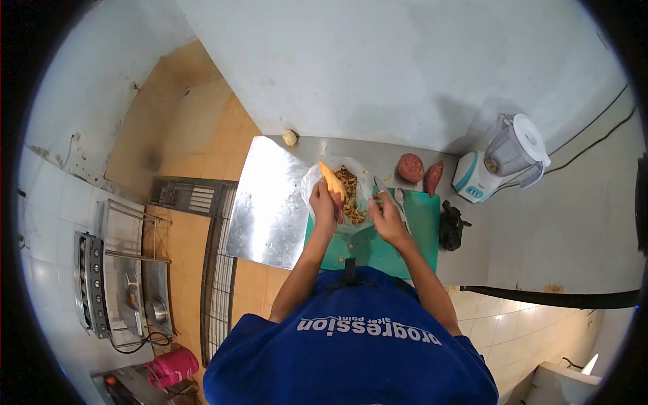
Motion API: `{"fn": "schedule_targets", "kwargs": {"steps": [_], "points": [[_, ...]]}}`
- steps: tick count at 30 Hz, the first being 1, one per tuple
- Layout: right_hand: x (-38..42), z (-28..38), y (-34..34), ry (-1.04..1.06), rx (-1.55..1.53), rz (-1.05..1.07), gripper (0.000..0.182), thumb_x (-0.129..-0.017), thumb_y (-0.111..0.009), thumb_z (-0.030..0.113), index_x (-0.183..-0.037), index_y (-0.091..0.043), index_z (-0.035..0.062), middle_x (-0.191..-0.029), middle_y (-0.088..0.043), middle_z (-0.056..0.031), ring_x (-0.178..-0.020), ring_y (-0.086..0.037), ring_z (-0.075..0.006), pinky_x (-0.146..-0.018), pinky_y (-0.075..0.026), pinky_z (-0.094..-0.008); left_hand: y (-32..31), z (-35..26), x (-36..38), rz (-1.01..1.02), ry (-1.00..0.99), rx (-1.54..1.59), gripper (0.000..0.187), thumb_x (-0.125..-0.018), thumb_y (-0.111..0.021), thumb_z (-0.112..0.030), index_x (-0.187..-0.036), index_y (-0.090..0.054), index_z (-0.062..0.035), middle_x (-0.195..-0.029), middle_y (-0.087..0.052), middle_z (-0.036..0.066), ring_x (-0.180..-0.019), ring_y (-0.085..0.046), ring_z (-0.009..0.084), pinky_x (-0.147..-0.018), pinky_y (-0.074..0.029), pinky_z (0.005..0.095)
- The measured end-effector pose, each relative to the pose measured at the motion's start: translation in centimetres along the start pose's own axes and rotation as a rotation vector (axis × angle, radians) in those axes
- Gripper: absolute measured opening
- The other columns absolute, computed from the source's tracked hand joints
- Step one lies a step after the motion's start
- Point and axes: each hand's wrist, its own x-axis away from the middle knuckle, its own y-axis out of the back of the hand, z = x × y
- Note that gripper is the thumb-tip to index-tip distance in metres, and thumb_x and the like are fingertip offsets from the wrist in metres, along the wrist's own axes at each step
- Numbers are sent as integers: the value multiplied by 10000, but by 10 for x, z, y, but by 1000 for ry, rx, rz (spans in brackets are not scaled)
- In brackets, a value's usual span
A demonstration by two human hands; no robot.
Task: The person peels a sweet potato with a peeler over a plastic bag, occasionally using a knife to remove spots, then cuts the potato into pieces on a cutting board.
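Note:
My left hand (pixel 325 206) is closed around a partly peeled sweet potato (pixel 331 179), its orange flesh pointing up and red skin still on the lower end. My right hand (pixel 386 217) is closed on a knife (pixel 379 183), whose blade sticks out above the fingers, apart from the sweet potato. Between and beneath the hands lies a white plastic bag (pixel 312 181), spread open with a heap of brownish peelings (pixel 348 183) in it. Under the bag's lower part is a green cutting board (pixel 422 236), with small scraps on it. A spoon (pixel 399 196) rests right of my right hand.
Two red-skinned sweet potatoes (pixel 410 167) lie by the wall. A blender (pixel 503 158) and a black plastic bag (pixel 453 226) stand to the right. A pale round piece (pixel 290 138) sits at the back edge of the metal table (pixel 266 202). A stove (pixel 91 283) is far left.

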Motion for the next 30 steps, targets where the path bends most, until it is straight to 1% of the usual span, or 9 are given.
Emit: {"fn": "schedule_targets", "kwargs": {"steps": [2, 3, 5, 9, 11, 14, 21, 23, 30], "points": [[3, -14, -1, -178, -147, 252, 421, -1033, -492, 399, -1158, -558, 2, -816, -684, -113, -635, -657, -179, -572, -491, -338, 10, 11, 3, -26, 53, -43, 340, -1030, -521, -361, -1030, -602, -30, -773, -599, 43, -601, -570, 136, -481, -473, 291], [4, -24, -3, -180, -146, 253, 421, -1033, -492, 399, -1158, -558, 2, -816, -684, -113, -635, -657, -179, -572, -491, -338, 15, 17, 6, -25, 77, -28, 340, -1030, -517, -366, -1019, -595, -35, -768, -598, 48, -585, -571, 144, -481, -483, 295], [3, -42, -7, -339, -231, 353, 431, -1044, -459, 418, -1144, -590, 19, -829, -685, -75, -561, -617, -144, -493, -457, -278, 20, 23, 9, -26, 124, 4, 341, -1031, -510, -376, -997, -581, -44, -759, -596, 57, -554, -574, 160, -481, -504, 301], [5, -51, -6, -332, -397, 352, 442, -1057, -421, 425, -1166, -598, 34, -834, -687, -55, -559, -591, -117, -467, -432, -245, 22, 22, 7, -54, 116, 24, 337, -1033, -499, -371, -994, -579, -46, -759, -594, 57, -559, -575, 157, -478, -489, 292], [4, -44, -3, -327, -434, 337, 441, -1067, -402, 418, -1188, -601, 44, -839, -684, -46, -551, -566, -102, -460, -415, -237, 19, 17, 4, 13, 101, 95, 344, -1035, -484, -378, -1012, -577, -48, -767, -597, 55, -579, -582, 156, -484, -481, 285], [4, -39, 2, -306, -545, 357, 444, -1069, -400, 419, -1216, -594, 48, -847, -682, -48, -560, -567, -98, -453, -404, -236, 17, 11, 6, 54, 118, 56, 349, -1037, -467, -380, -1037, -567, -46, -770, -598, 54, -586, -581, 155, -483, -472, 285], [7, -26, 9, -314, -617, 348, 459, -1067, -401, 441, -1258, -578, 63, -843, -673, -50, -558, -553, -93, -453, -391, -233, 16, 12, 12, 56, 136, 62, 331, -1041, -452, -373, -1054, -553, -58, -756, -588, 58, -528, -544, 151, -442, -430, 280], [7, -21, 10, -327, -624, 351, 506, -1062, -382, 478, -1295, -554, 63, -842, -648, -63, -553, -526, -104, -454, -369, -235, 23, 14, 10, 120, 161, 91, 331, -1039, -454, -373, -1057, -554, -59, -755, -585, 59, -521, -538, 156, -438, -426, 279], [9, -12, 17, -345, -727, 393, 512, -1054, -397, 478, -1319, -534, 61, -796, -620, -55, -539, -510, -103, -451, -351, -231, 16, 11, 12, 40, 137, 117, 339, -1034, -465, -373, -1042, -565, -50, -762, -588, 61, -537, -550, 163, -446, -432, 281]]}}
